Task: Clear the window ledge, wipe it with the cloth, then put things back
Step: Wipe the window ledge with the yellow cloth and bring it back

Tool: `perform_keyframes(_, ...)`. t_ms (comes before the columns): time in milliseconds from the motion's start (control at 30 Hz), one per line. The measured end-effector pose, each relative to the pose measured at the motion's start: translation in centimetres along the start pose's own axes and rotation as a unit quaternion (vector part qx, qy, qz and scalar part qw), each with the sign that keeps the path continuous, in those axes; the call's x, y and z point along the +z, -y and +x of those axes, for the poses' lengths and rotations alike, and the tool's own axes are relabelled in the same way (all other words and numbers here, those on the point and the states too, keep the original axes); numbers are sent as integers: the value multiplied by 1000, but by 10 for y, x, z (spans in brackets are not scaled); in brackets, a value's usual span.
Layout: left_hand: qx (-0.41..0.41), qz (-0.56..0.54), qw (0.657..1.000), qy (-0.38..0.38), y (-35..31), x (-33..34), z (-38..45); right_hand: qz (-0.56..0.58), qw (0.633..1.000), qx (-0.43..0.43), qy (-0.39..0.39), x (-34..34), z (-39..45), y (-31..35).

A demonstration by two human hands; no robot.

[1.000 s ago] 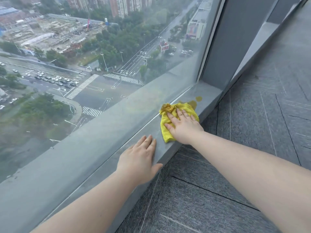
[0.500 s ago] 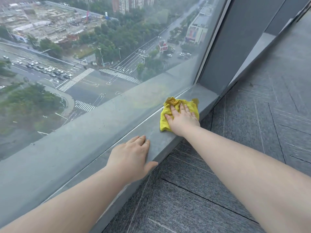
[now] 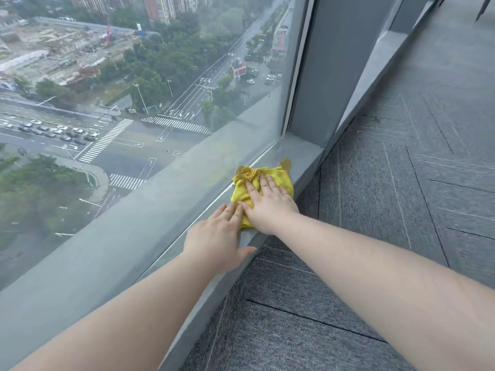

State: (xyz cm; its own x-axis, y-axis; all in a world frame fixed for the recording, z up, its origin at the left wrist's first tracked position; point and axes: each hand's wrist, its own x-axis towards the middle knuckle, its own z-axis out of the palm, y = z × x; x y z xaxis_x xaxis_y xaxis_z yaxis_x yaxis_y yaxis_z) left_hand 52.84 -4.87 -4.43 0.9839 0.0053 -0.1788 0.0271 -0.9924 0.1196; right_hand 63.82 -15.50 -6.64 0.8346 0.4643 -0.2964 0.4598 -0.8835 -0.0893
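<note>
A crumpled yellow cloth point(image 3: 278, 174) lies on the grey window ledge point(image 3: 302, 153), close to its right end. My right hand point(image 3: 269, 203) presses flat on the cloth, fingers spread. My left hand point(image 3: 217, 236) rests palm down on the ledge just left of it, fingertips touching the cloth's near corner and thumb over the ledge's front edge. A yellowish stain point(image 3: 287, 163) shows on the ledge just beyond the cloth.
The window glass point(image 3: 134, 103) rises directly behind the ledge. A grey pillar point(image 3: 329, 76) closes the ledge's right end. Grey carpet tiles point(image 3: 375, 210) cover the floor to the right and below. A second ledge point(image 3: 380, 54) continues past the pillar.
The gap between my hands has closed: my left hand's fingertips now touch the cloth. My right hand still presses on the cloth, near the yellowish stain.
</note>
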Motion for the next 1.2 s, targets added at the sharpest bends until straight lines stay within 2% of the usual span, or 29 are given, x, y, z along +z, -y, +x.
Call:
perform_keyframes(167, -2, -7, 1000, 5, 2, 0, 17, -5, 999, 40, -23, -8, 28, -13)
perform_keyframes(300, 5, 10, 1000, 24, 6, -3, 22, 17, 994, 109, -13, -17, 52, -31)
perform_keyframes(433, 29, 27, 999, 8, 9, 0, 24, 31, 990, 134, 2, -28, 73, -43)
perform_keyframes(667, 40, 44, 998, 20, 9, -3, 24, 31, 993, 109, 18, -30, 77, -53)
perform_keyframes(767, 23, 39, 999, 23, 6, -7, 25, 17, 999, 36, 5, -24, 61, -56)
perform_keyframes(867, 16, 22, 1000, -15, 4, -10, 33, 10, 1000, 5, 4, -22, 55, -62)
perform_keyframes(1100, 33, 21, 999, -33, 5, 1, 50, 46, 990, 135, -6, -30, 87, -80)
perform_keyframes(1200, 37, 29, 998, -33, 5, 2, 50, 65, 985, 160, -4, -36, 99, -84)
